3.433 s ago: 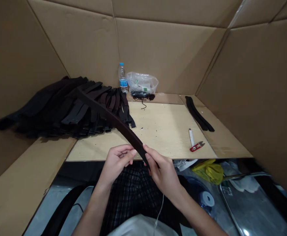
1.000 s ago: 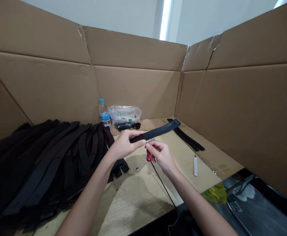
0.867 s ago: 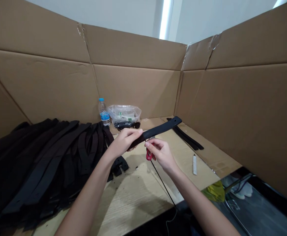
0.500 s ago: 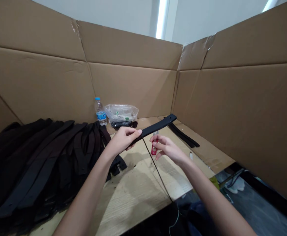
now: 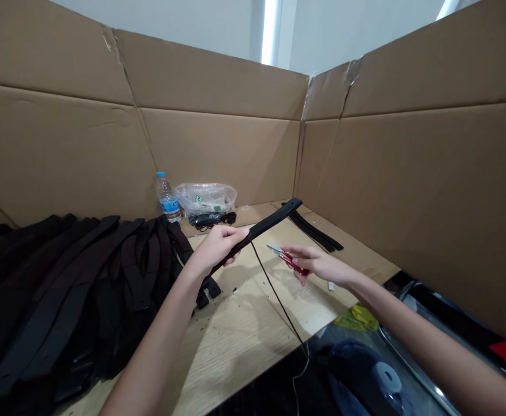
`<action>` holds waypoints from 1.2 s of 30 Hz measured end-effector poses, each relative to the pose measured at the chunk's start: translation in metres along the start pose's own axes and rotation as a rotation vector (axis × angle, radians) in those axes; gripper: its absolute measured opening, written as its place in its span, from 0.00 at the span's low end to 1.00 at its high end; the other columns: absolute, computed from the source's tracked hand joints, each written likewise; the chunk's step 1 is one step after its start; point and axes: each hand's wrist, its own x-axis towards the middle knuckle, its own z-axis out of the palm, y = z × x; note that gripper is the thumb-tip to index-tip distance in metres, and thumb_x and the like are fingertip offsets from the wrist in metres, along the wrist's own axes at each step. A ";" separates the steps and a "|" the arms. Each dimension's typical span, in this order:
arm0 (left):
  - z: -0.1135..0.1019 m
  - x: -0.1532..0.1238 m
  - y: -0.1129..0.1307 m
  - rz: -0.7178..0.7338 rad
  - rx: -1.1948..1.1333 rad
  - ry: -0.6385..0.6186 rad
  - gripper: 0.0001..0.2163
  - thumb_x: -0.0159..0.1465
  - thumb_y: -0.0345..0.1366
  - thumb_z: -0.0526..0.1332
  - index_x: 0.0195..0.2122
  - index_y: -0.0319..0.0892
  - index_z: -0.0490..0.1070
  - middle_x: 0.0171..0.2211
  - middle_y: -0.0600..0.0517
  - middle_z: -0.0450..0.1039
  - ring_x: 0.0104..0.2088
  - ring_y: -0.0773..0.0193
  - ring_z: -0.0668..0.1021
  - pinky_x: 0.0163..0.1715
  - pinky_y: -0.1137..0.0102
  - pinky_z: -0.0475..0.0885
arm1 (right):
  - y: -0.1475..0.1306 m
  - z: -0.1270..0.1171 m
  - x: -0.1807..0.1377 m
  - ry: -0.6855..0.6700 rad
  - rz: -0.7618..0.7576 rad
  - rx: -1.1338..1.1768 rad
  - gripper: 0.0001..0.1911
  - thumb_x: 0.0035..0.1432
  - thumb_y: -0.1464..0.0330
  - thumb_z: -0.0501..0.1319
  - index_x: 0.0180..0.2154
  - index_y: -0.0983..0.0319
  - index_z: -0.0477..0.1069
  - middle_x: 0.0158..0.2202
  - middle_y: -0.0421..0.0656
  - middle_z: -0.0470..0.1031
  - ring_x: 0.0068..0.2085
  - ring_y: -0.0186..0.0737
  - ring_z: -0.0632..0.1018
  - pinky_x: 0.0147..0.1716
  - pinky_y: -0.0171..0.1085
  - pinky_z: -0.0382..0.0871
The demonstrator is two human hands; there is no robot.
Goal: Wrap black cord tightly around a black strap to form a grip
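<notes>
My left hand (image 5: 220, 247) is closed on a long black strap (image 5: 272, 221), which tilts up to the right and has a small hole near its far end. A thin dark cord (image 5: 274, 289) hangs from the strap beside my left thumb and runs down past the table edge, where a pale thread continues. In my right hand (image 5: 311, 263) are small red-handled thread snips (image 5: 288, 259). Their pointed metal blades face left toward the cord, apart from it.
A big pile of black straps (image 5: 84, 277) covers the left side. Behind stand a water bottle (image 5: 168, 199) and a clear plastic bag (image 5: 207, 199). Two black strips (image 5: 316, 231) lie at the right. Cardboard walls (image 5: 218, 144) enclose the table (image 5: 235, 341).
The snips have turned from upright to pointing left, and my right hand has shifted slightly right. My left hand still holds the strap. The camera view has swung a little right.
</notes>
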 end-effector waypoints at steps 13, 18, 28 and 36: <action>0.005 0.005 -0.005 -0.025 0.004 -0.059 0.13 0.65 0.39 0.55 0.25 0.39 0.67 0.13 0.57 0.61 0.11 0.74 0.62 0.11 0.79 0.55 | -0.028 0.001 0.003 0.351 -0.544 -1.245 0.16 0.67 0.64 0.51 0.47 0.63 0.73 0.33 0.46 0.78 0.27 0.35 0.72 0.23 0.34 0.54; 0.005 0.005 -0.006 -0.032 0.009 -0.068 0.12 0.64 0.39 0.56 0.25 0.40 0.68 0.12 0.57 0.61 0.10 0.74 0.62 0.11 0.79 0.55 | -0.031 -0.004 0.012 0.281 -0.732 -1.444 0.18 0.71 0.65 0.46 0.48 0.63 0.72 0.33 0.45 0.77 0.28 0.35 0.72 0.22 0.35 0.53; 0.004 0.002 -0.002 -0.056 0.025 -0.079 0.12 0.66 0.37 0.55 0.28 0.39 0.70 0.12 0.58 0.61 0.11 0.75 0.62 0.11 0.79 0.55 | -0.041 -0.013 0.019 0.228 -0.917 -1.621 0.16 0.71 0.68 0.47 0.50 0.65 0.70 0.28 0.43 0.73 0.28 0.36 0.70 0.21 0.36 0.51; 0.005 0.002 -0.003 -0.058 0.018 -0.081 0.12 0.65 0.38 0.55 0.27 0.38 0.70 0.12 0.57 0.62 0.10 0.75 0.61 0.11 0.79 0.55 | -0.043 -0.017 0.019 0.240 -1.092 -1.678 0.13 0.70 0.71 0.49 0.49 0.68 0.68 0.29 0.43 0.73 0.29 0.36 0.71 0.20 0.36 0.53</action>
